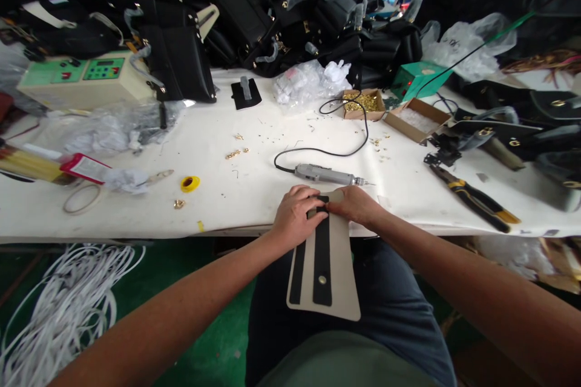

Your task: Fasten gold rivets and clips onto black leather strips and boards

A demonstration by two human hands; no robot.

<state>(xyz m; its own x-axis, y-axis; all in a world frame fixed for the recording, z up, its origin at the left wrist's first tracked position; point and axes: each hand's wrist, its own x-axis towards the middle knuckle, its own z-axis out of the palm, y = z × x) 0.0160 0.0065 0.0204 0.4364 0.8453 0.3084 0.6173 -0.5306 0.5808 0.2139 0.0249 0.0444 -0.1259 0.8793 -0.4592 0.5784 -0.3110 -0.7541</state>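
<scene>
My lap was nearest, and the panel lay above it, its upper end at the front edge of the bench. Two black strips ran along the panel; the longer strip bore a round stud near its lower end. My left hand gripped the upper end, its fingers bent onto the longer strip. My right hand gripped it from the other side, its fingers closed on the edge and partly hidden. White cord was heaped below the bench on the left.

Just beyond my hands lay the driver, its tip to the right and its cable looping away. The tape lay to the left, the pliers well to the right. Farther off were gold fittings, then two open boxes, one full of gold pieces. A green unit stood behind them. Black bags were piled at the back.
</scene>
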